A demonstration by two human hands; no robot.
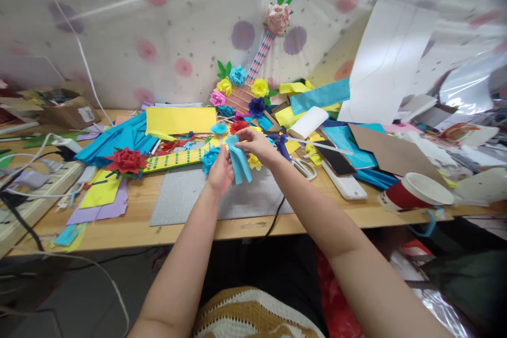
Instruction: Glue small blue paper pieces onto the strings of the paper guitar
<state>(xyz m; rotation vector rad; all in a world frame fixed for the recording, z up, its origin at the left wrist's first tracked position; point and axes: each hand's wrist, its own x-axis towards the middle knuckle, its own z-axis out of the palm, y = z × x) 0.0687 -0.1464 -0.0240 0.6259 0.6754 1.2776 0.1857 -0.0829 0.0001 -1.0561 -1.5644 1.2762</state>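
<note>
A folded strip of light-blue paper (240,166) is held above the near middle of the wooden surface (138,224), over a grey gridded cutting mat (174,200). Its upper end is pinched between the closed fingertips of the right hand (253,143). The left hand (222,171) is partly curled just beside the strip's left edge; whether anything is gripped by it cannot be told. To the left, a yellow paper-covered guitar neck with green marks (174,160) is tipped by a large red paper flower (127,161). At the far side, a pink-necked guitar decorated with paper flowers (259,60) is stood upright at a slant.
</note>
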